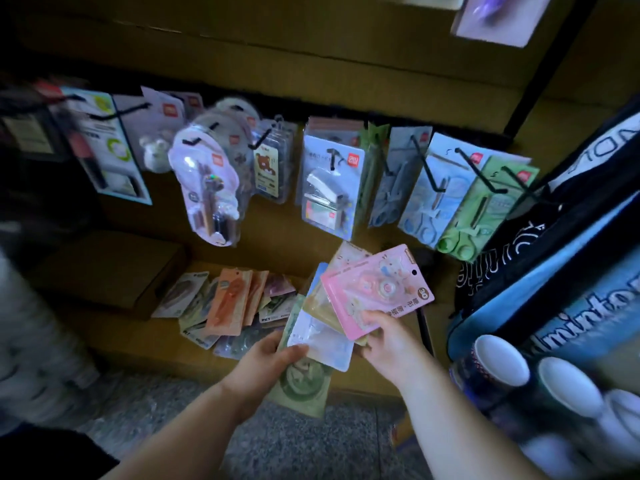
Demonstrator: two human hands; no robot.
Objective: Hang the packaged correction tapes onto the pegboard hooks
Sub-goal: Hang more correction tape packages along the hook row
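Nearest, the left hand [273, 358] has its fingers curled round a fan of packs [322, 341], thumb on top, above the speckled floor [145, 403]. Just right of it, the right hand [384, 341] pinches the lower edge of a pink correction tape pack [377, 289], which overlaps the fan. Beyond, loose packs [225, 303] lie heaped on a cardboard box [114, 271]. Farther back, black hooks [429, 168] carry hung stationery packs [329, 181].

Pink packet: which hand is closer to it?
Right. The right hand pinches the pink packet at its lower edge; the left hand holds other packets just left of it.
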